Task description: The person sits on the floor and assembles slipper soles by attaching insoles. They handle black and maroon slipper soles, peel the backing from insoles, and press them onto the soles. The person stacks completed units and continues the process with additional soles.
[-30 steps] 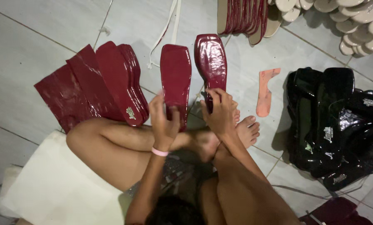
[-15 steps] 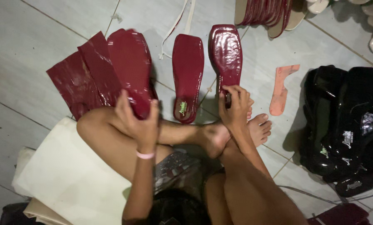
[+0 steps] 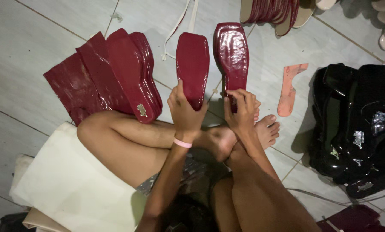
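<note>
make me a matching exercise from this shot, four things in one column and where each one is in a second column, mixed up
Things
1. left hand
2. right hand
3. salmon-pink cutout
4. glossy black pieces

Places
A. piled at the right edge of the view
B. lying alone on the floor tile between the shiny red insole and the black pile
C. gripping the near end of the matte dark red insole
D. fingers on the near end of the shiny red insole

Pairs: 1-C, 2-D, 3-B, 4-A
</note>
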